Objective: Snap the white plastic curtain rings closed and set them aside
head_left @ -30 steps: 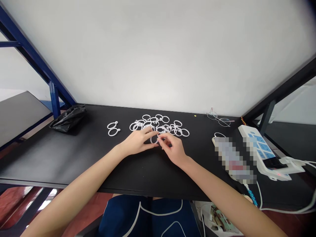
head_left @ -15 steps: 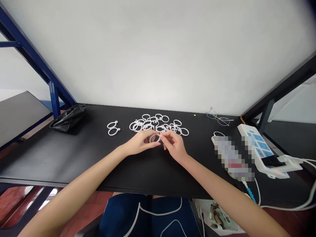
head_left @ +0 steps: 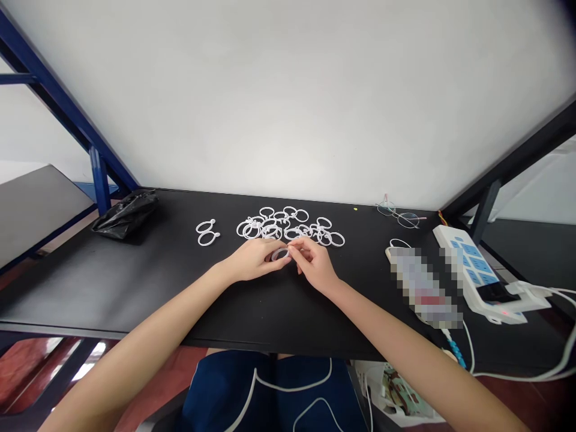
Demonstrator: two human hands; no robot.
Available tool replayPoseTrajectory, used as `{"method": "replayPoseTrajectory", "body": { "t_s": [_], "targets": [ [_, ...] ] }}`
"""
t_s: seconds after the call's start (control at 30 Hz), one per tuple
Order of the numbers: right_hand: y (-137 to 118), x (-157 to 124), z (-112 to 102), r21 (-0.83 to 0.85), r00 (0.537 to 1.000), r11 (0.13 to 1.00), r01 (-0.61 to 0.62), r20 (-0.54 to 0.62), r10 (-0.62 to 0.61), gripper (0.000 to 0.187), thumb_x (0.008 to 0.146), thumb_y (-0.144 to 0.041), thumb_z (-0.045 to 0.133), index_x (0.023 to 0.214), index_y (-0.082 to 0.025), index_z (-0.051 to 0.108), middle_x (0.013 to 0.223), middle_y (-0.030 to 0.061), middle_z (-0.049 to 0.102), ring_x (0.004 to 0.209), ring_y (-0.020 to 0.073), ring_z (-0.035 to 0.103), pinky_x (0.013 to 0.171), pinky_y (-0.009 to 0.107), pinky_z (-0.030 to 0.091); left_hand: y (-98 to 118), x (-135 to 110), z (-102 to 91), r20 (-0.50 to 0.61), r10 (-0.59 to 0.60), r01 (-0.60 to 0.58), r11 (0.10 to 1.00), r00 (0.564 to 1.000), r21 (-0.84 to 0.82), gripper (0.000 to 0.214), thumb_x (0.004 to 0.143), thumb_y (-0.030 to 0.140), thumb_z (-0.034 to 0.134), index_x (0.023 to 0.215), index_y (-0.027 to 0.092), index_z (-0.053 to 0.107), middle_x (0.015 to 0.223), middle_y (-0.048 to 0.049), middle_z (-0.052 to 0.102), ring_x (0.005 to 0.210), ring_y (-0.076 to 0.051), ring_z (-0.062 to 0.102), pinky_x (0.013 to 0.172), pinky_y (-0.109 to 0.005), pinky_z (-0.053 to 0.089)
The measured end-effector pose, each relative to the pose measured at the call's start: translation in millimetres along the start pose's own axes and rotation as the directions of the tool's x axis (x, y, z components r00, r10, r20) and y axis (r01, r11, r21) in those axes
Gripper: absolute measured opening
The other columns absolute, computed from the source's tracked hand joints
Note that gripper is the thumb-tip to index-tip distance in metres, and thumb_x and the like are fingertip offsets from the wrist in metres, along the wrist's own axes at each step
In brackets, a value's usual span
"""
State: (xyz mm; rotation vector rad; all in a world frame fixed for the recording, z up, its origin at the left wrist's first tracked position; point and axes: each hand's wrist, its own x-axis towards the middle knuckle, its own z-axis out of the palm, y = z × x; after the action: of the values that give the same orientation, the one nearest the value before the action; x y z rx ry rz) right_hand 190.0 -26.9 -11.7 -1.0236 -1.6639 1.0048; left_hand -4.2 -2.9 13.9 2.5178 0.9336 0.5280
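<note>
Between my hands, just above the black desk, is a white ring (head_left: 279, 254) that looks like a curtain ring. My left hand (head_left: 257, 259) grips its left side between thumb and fingers. With thumb and fingertips pinched, my right hand (head_left: 314, 261) holds the ring's right end, where a small part is hidden by the fingers. Just beyond my hands lies a loose pile of several similar white rings (head_left: 269, 212). Two more, an upper ring (head_left: 206, 227) and a lower ring (head_left: 207, 239), lie apart to the left, each with a small knob.
A black plastic bag (head_left: 126, 215) sits at the far left of the desk (head_left: 135, 282). To the right are eyeglasses (head_left: 407, 220), a blurred-out phone (head_left: 423, 288) on a cable, and a white power strip (head_left: 477, 273) with plugs. A white wall (head_left: 288, 102) rises behind.
The ring in my hands has tilted flatter, and my right fingers have shifted slightly left on its end. The pile and the two separate rings lie as before.
</note>
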Motion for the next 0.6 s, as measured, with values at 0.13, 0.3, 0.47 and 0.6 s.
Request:
{"method": "replayPoseTrajectory", "body": {
  "t_s": [0.13,0.3,0.47,0.6],
  "targets": [
    [3.6,0.6,-0.2,-0.024,0.996,0.998,-0.050,0.069,0.051,0.024,0.092,-0.041,0.052,0.103,-0.020,0.056,0.068,-0.0026,0.063,0.043,0.0077,0.052,0.044,0.021,0.044,-6.2,-0.9,0.0,0.013,-0.044,0.042,0.990,0.999,0.133,0.039,0.093,0.053,0.045,0.086,0.017,0.060,0.067,0.0000,0.059,0.059,-0.013,0.053,0.055,-0.023,0.033],
    [1.7,-0.1,-1.4,-0.033,0.991,0.996,-0.077,0.109,0.081,0.021,0.092,-0.039,0.052,0.100,-0.020,0.056,0.066,-0.0028,0.062,0.044,0.0082,0.052,0.047,0.022,0.045,-9.9,-1.9,-1.5,0.036,-0.123,0.114,0.973,0.992,0.202,0.041,0.089,0.056,0.048,0.085,0.017,0.061,0.058,0.0017,0.057,0.051,-0.012,0.051,0.052,-0.023,0.030],
    [1.3,-0.7,-0.1,-0.071,0.988,0.994,-0.077,0.125,0.085,0.019,0.091,-0.036,0.053,0.103,-0.021,0.056,0.069,-0.0021,0.062,0.047,0.0094,0.054,0.049,0.023,0.047,-8.6,-2.0,-0.4,0.021,-0.120,0.112,0.970,0.993,0.216,0.035,0.090,0.050,0.049,0.092,0.018,0.062,0.060,0.0014,0.060,0.053,-0.013,0.054,0.053,-0.022,0.030],
    [0.6,-0.8,0.2,-0.078,0.989,0.994,-0.077,0.118,0.086,0.018,0.091,-0.035,0.053,0.101,-0.021,0.057,0.072,-0.0015,0.063,0.047,0.0090,0.054,0.049,0.023,0.048,-7.6,-2.1,0.7,0.010,-0.102,0.097,0.973,0.995,0.210,0.028,0.090,0.043,0.048,0.093,0.019,0.061,0.061,0.0017,0.060,0.054,-0.013,0.055,0.053,-0.022,0.031]
  ]
}}
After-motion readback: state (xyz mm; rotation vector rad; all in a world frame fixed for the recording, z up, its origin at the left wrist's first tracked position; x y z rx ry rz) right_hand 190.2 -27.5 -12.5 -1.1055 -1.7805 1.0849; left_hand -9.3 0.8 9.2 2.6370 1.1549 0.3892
